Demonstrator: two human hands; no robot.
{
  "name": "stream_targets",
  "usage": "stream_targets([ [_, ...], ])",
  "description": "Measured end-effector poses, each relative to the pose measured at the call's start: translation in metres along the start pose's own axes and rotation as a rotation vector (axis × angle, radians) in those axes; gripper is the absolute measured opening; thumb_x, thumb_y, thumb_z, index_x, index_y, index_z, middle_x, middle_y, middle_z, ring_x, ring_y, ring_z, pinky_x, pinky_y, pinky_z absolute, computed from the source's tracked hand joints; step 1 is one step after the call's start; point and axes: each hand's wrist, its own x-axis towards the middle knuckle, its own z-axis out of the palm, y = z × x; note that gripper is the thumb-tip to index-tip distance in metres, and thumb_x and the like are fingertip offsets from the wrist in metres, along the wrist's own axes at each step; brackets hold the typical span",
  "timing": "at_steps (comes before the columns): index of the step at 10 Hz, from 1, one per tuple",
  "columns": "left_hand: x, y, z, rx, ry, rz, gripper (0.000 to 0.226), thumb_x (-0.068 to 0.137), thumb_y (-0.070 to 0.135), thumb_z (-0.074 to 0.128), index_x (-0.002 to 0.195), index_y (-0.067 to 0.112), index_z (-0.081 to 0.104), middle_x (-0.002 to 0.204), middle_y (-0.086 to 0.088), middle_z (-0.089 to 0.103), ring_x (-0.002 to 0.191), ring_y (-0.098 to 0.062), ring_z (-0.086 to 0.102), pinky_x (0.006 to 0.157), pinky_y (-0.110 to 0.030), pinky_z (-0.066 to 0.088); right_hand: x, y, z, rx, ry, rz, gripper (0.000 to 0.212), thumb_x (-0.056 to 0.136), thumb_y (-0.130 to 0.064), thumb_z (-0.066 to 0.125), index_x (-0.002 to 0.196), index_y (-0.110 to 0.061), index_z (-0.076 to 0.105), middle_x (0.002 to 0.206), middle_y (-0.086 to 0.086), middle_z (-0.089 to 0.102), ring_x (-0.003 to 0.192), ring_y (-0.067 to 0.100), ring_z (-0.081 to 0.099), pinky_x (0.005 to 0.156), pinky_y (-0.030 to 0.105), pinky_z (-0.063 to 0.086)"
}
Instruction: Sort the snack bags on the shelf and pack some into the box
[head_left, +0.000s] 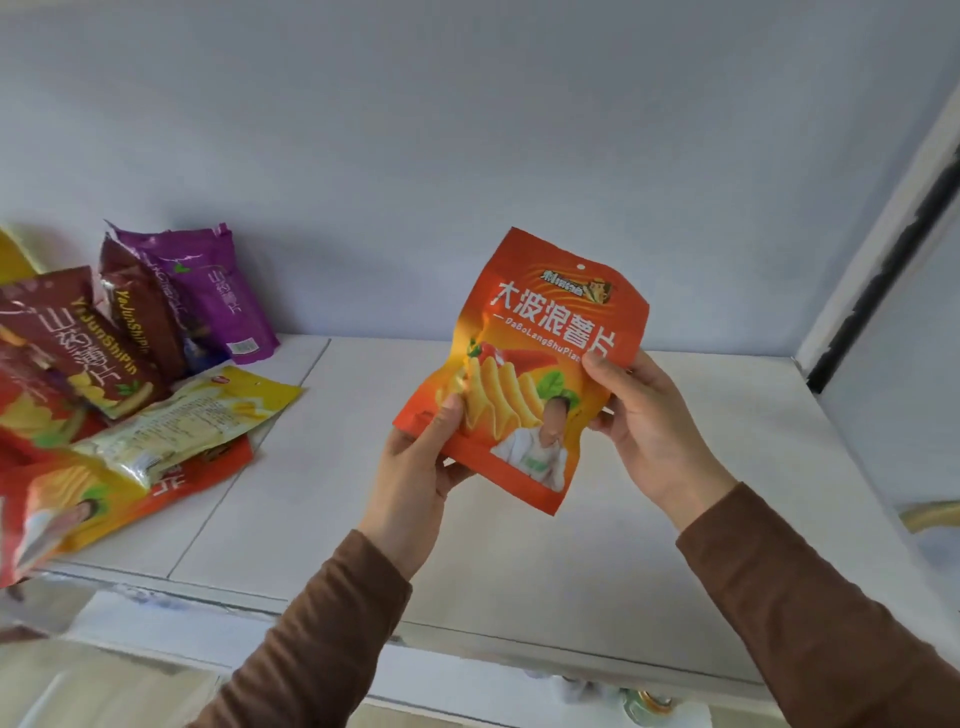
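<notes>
Both hands hold an orange snack bag (524, 364) above the white shelf (675, 467), upright, top tilted slightly right. Left hand (415, 478) pinches its lower corner; right hand (644, 415) grips its right edge. More snack bags (130, 374) are piled left of it.

A plain pale wall (467, 130) rises behind; a white frame (883, 249) with a dark strip (878, 291) runs diagonally at right; a brass curve (930, 514) shows beside it.

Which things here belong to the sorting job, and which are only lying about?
Job: orange bag held in left hand and right hand; purple bag; maroon bag; yellow bag; shelf.
Lying about: gold object at right, blurred.
</notes>
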Motion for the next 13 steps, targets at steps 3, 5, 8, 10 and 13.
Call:
stream_targets([
  [3, 0.016, 0.043, -0.105, 0.059, 0.236, 0.012, 0.024, 0.097, 0.034, 0.059, 0.108, 0.016, 0.069, 0.096, -0.005, 0.075, 0.087, -0.021, 0.073, 0.074, -0.040, 0.060, 0.036, 0.025, 0.080, 0.052, -0.101, 0.075, 0.027, 0.094, -0.024, 0.066, 0.122, -0.025, 0.066, 0.113, 0.003, 0.076, 0.102, 0.019, 0.073, 0.089, 0.042, 0.055],
  [5, 0.034, 0.092, -0.226, 0.195, 0.326, 0.052, 0.010, 0.093, 0.023, 0.066, 0.088, 0.014, 0.063, 0.059, -0.001, 0.057, 0.050, -0.015, 0.052, 0.048, -0.024, 0.046, 0.055, 0.067, 0.184, -0.092, -0.108, 0.030, 0.031, 0.093, -0.017, 0.069, 0.123, -0.016, 0.065, 0.103, 0.006, 0.077, 0.082, 0.016, 0.073, 0.054, 0.025, 0.051],
  [8, 0.094, 0.144, -0.382, 0.603, 0.445, 0.135, 0.020, 0.086, 0.017, 0.075, 0.092, 0.018, 0.056, 0.079, -0.009, 0.060, 0.042, -0.012, 0.052, 0.040, -0.024, 0.045, 0.091, 0.144, 0.313, -0.275, -0.043, 0.071, 0.037, 0.090, -0.001, 0.068, 0.123, -0.007, 0.055, 0.094, 0.007, 0.071, 0.055, 0.010, 0.062, 0.044, 0.026, 0.051],
  [10, 0.107, 0.140, -0.398, 0.658, 0.397, 0.079, 0.036, 0.084, 0.017, 0.078, 0.110, 0.017, 0.052, 0.102, -0.008, 0.062, 0.071, -0.023, 0.067, 0.063, -0.037, 0.059, 0.109, 0.161, 0.333, -0.399, 0.020, 0.231, 0.068, 0.089, 0.002, 0.069, 0.143, -0.012, 0.031, 0.097, 0.010, 0.064, 0.052, 0.011, 0.059, 0.051, 0.029, 0.059],
  [13, 0.092, 0.146, -0.378, 1.454, 0.403, 0.442, 0.032, 0.087, 0.040, 0.069, 0.110, 0.021, 0.057, 0.114, -0.007, 0.052, 0.085, -0.029, 0.060, 0.068, -0.034, 0.047, 0.095, 0.172, 0.315, -0.886, 0.085, -0.049, 0.088, 0.083, -0.032, 0.080, 0.153, -0.027, 0.029, 0.150, 0.001, 0.035, 0.103, 0.031, 0.066, 0.056, 0.033, 0.056],
])
